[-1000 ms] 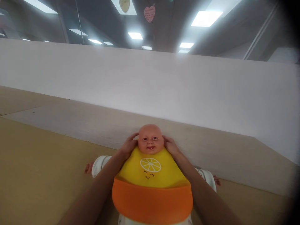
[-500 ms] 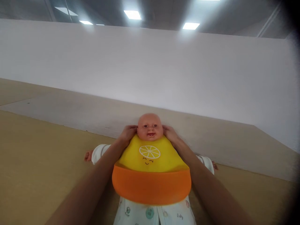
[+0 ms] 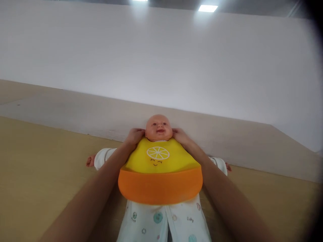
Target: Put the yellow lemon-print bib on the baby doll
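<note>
A baby doll (image 3: pixel 158 127) in white printed clothes (image 3: pixel 148 218) lies face up, its arms spread to both sides. Over its chest is a yellow bib (image 3: pixel 158 158) with a citrus print and an orange pocket (image 3: pixel 160 186). My left hand (image 3: pixel 136 136) is at the left side of the doll's neck, and my right hand (image 3: pixel 180 136) is at the right side. Both hands have their fingers bent in behind the neck at the bib's upper edges. The fingertips, and whatever they hold, are hidden.
The doll lies on a tan surface (image 3: pixel 45 161). Beyond its head runs a greyish strip (image 3: pixel 88 109), then a tall white wall or panel (image 3: pixel 161 60). Ceiling lights (image 3: pixel 208 8) show at the top.
The view has tilted down a little, so the doll and hands appear higher. The doll's head looks tipped slightly back. Both hands remain beside the neck.
</note>
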`<state>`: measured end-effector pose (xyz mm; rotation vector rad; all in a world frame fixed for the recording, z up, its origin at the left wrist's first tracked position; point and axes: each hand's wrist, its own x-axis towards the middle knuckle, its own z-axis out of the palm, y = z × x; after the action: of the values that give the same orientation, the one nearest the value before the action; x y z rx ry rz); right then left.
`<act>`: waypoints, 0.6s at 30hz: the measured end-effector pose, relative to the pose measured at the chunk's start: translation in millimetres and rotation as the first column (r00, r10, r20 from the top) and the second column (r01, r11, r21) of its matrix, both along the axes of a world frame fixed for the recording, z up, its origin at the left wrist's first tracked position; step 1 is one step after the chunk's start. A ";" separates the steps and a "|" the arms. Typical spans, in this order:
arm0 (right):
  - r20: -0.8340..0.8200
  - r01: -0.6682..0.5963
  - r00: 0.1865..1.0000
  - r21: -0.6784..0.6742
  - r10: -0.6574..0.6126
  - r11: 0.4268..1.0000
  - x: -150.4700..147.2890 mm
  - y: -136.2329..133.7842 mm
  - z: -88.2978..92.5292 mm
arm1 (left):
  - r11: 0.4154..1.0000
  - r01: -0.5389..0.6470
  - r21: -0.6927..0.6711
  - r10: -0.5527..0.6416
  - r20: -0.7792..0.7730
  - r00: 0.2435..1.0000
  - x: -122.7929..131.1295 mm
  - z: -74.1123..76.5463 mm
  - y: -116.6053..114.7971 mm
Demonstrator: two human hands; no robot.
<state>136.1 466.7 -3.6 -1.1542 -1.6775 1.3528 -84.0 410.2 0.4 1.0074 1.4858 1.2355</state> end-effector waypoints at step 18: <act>-0.084 -0.001 0.996 -0.030 -0.002 1.000 11.5 -19.3 12.4 | 1.000 -0.002 0.014 0.004 -0.135 0.991 -6.8 21.2 -9.8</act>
<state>147.5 447.5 8.9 -1.0995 -1.6023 1.4115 -90.8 400.4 21.5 1.1170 1.5845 1.2004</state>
